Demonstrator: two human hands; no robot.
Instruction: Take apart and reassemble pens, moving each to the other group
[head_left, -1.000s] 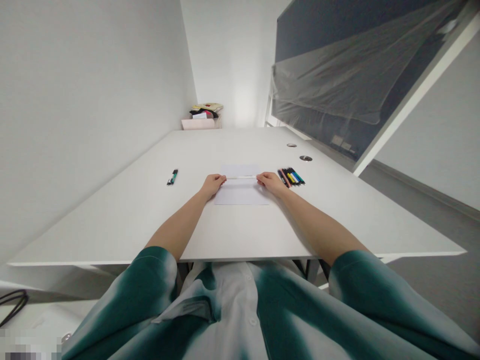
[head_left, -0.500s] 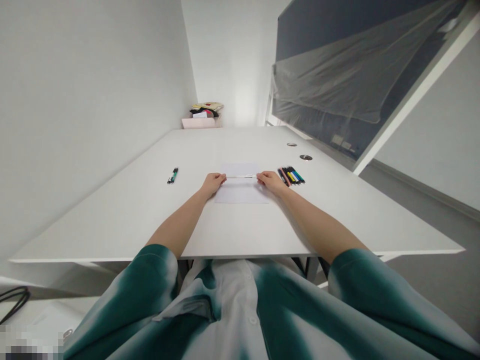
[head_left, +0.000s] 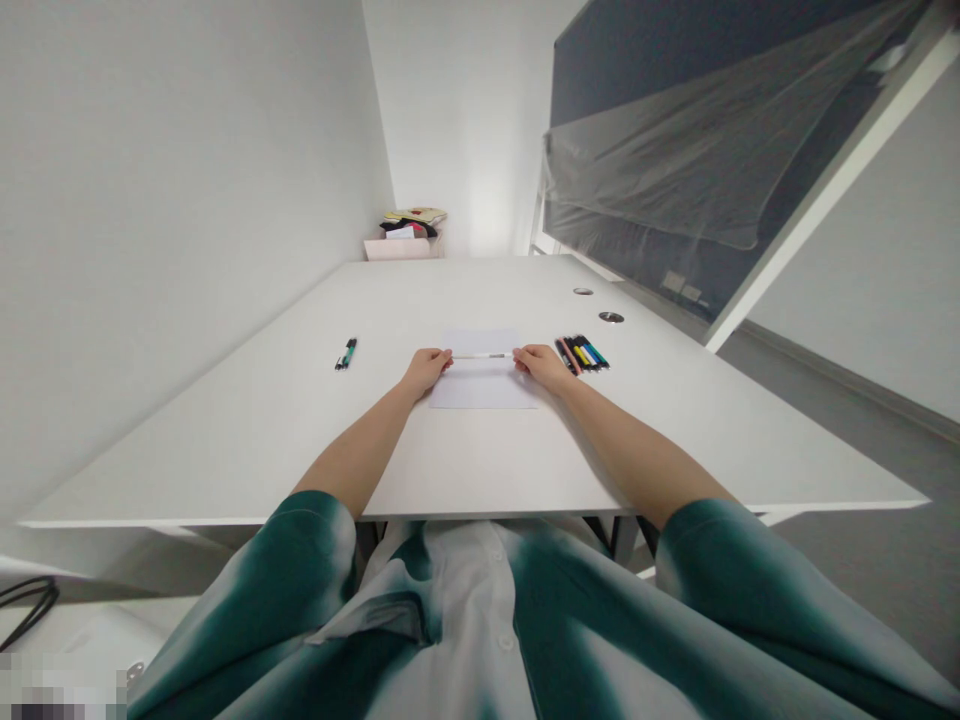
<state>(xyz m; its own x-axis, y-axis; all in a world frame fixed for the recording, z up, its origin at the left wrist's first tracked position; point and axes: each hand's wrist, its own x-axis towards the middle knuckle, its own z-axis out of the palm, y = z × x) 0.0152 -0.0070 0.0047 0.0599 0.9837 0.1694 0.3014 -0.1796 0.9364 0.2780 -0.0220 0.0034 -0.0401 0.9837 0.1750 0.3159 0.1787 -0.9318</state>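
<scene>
Between my two hands runs a slim white pen-like stick (head_left: 480,355) with a short dark mark right of its middle. My left hand (head_left: 427,368) pinches its left end between thumb and fingers. Its right end is pinched by my right hand (head_left: 541,364). The fingers hide both tips, so I cannot make out its exact kind. It lies level, crosswise above a blank white sheet of paper (head_left: 484,392), with a faint shadow beneath it.
Close to the right hand lies a row of several coloured pens (head_left: 583,353). Two pens (head_left: 346,354) lie together at the left. Round metal inserts (head_left: 611,317) sit in the white table (head_left: 262,430). A pink box (head_left: 397,248) heaped with things stands at the far end.
Both hands keep their places and grip. The dark mark on the stick shows a little more plainly now.
</scene>
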